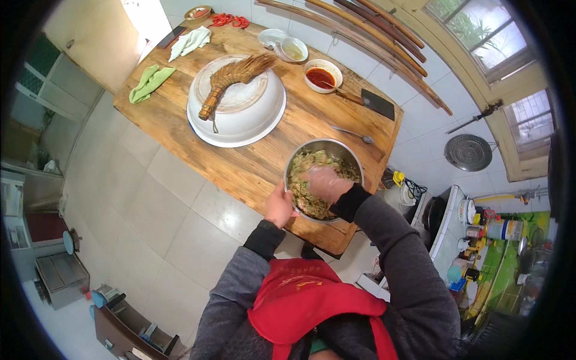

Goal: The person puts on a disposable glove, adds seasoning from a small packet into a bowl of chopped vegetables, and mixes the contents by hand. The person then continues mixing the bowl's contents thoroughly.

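A steel bowl (pixel 361 167) stands near the close right corner of the wooden table, filled with a chopped green and brown food mixture (pixel 306 191). My left hand (pixel 280 206) grips the bowl's left rim, thumb on the outside near the edge. Inside the bowl, my right hand (pixel 327 183) is down in the mixture; it is blurred by motion, and its fingertips are hidden, so its grip cannot be told. Just beyond the bowl a metal spoon (pixel 355 134) lies on the wood.
On the wooden table (pixel 180 126), an upturned white enamel basin (pixel 234 128) carries a straw brush (pixel 225 83). Behind are a bowl of red sauce (pixel 323 77), a cleaver (pixel 378 104), small dishes (pixel 293 49), red peppers (pixel 229 20) and cloths (pixel 150 83). A cluttered counter (pixel 445 220) stands at right.
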`<state>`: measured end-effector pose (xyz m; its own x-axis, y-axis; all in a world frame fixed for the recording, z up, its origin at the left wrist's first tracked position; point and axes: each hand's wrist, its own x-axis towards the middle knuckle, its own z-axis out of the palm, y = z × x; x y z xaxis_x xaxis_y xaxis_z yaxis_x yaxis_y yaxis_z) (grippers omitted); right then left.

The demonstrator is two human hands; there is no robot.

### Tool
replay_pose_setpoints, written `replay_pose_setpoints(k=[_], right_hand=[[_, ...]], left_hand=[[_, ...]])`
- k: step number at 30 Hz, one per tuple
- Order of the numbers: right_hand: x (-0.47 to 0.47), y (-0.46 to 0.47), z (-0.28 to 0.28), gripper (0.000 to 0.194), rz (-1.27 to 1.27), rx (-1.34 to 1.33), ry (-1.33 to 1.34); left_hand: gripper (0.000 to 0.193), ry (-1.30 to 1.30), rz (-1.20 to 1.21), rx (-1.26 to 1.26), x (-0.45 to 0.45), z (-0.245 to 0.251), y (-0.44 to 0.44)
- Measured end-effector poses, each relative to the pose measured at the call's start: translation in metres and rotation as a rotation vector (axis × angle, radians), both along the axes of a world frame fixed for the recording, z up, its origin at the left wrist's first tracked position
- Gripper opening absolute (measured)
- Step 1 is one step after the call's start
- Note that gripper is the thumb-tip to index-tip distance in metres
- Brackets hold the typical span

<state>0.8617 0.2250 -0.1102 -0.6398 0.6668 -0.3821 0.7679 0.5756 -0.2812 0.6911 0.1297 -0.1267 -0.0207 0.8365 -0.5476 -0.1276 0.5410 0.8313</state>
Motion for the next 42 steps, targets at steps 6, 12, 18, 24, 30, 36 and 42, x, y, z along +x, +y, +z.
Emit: replay_pose_setpoints(k=[6,12,18,24,30,36,42], right_hand=[[0.049,-0.04,0.032,0.03,0.097,-0.032,-0.094],[0.031,0.03,-0.017,0.018,0.222,0.241,-0.046],[0.02,-0.012,0.011,0.019,0.235,-0.079,-0.088],[0.031,-0.019,0.028,0.022,0.362,-0.058,-0.04],[0.033,0.023,0.005,0.026,0.265,0.167,-0.011],[0.043,0.035,0.013,0.036,-0.011,0.179,0.145],[0.014,-0.018,0.02,0.029,0.314,0.161,-0.012]], left_hand=[[0.052,0.023,-0.005,-0.013,0.002,0.006,0.003],[0.052,-0.014,-0.032,-0.028,-0.002,0.001,0.003],[0.053,-0.037,0.035,-0.017,0.003,0.001,0.002],[0.053,0.0,0.012,-0.015,0.001,0.003,0.002],[0.051,0.019,0.076,0.043,0.017,0.003,-0.014],[0.047,-0.144,0.351,0.01,0.073,0.009,-0.054],[0.043,-0.241,0.38,-0.029,0.084,0.008,-0.059]])
